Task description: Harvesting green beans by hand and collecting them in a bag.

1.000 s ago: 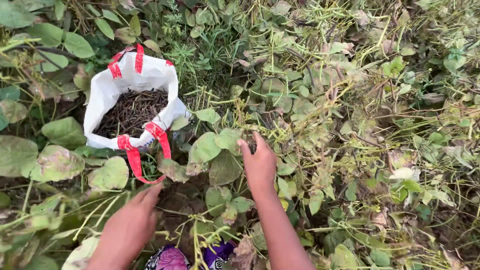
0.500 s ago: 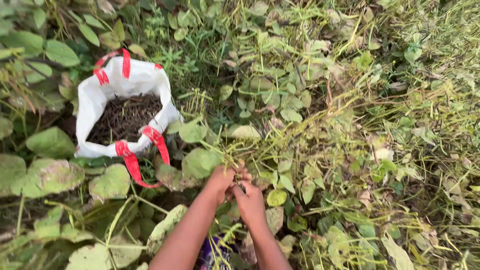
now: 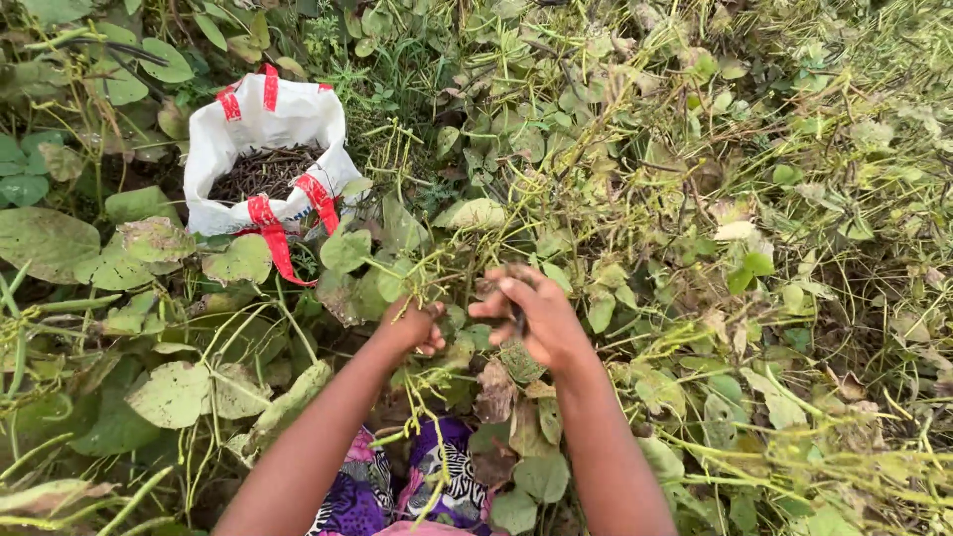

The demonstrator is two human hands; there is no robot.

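Low in the centre of the frame, my left hand (image 3: 412, 326) is curled shut around a thin green stem (image 3: 429, 283) of the bean plant. Just beside it to the right, my right hand (image 3: 536, 318) has its grip closed on a dark dry pod (image 3: 517, 320), pinched between thumb and fingers. In the upper left of the frame stands 1 white bag (image 3: 213, 164) with red handles, open, with dark pods (image 3: 263, 171) heaped inside. Broad green leaves (image 3: 45, 238) lie around it.
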